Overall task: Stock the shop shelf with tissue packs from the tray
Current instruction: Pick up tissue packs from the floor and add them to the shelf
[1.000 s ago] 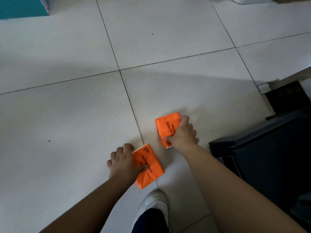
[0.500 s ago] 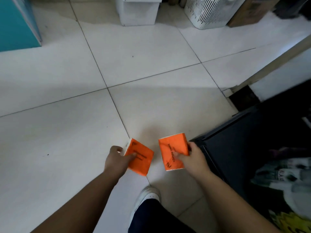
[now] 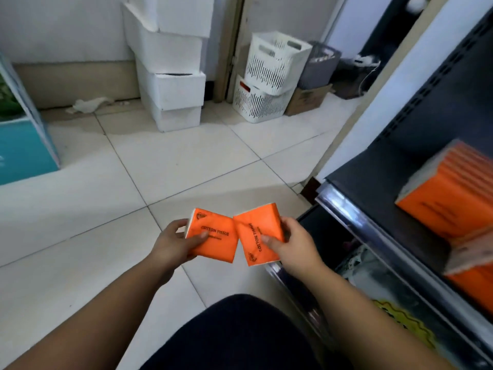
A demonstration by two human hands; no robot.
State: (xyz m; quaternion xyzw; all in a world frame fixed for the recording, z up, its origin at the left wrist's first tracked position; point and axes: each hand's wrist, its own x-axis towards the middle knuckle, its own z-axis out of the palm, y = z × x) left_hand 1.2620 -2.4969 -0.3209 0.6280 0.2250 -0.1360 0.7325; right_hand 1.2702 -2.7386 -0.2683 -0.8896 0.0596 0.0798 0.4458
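Note:
My left hand (image 3: 173,244) grips an orange pack (image 3: 213,240) printed "COTTON TISSUE", held above the floor. A second orange tissue pack (image 3: 257,233) is in my right hand (image 3: 296,247), its inner edge touching the first pack. Both packs hang at waist height just left of the dark shop shelf (image 3: 373,198). On that shelf stands a row of orange tissue packs (image 3: 453,193), with more orange packs (image 3: 474,265) nearer the front edge. No tray is in view.
White foam boxes (image 3: 170,76) are stacked against the back wall, with two white slatted baskets (image 3: 272,84), a grey bin (image 3: 321,66) and a cardboard box (image 3: 306,98) beside them. A teal carton (image 3: 24,145) stands at left. My dark-trousered knee (image 3: 240,335) is below.
Both hands have lifted the two orange packs off the floor and brought them together. The view has tilted up and turned right, bringing the shelf and back wall into sight.

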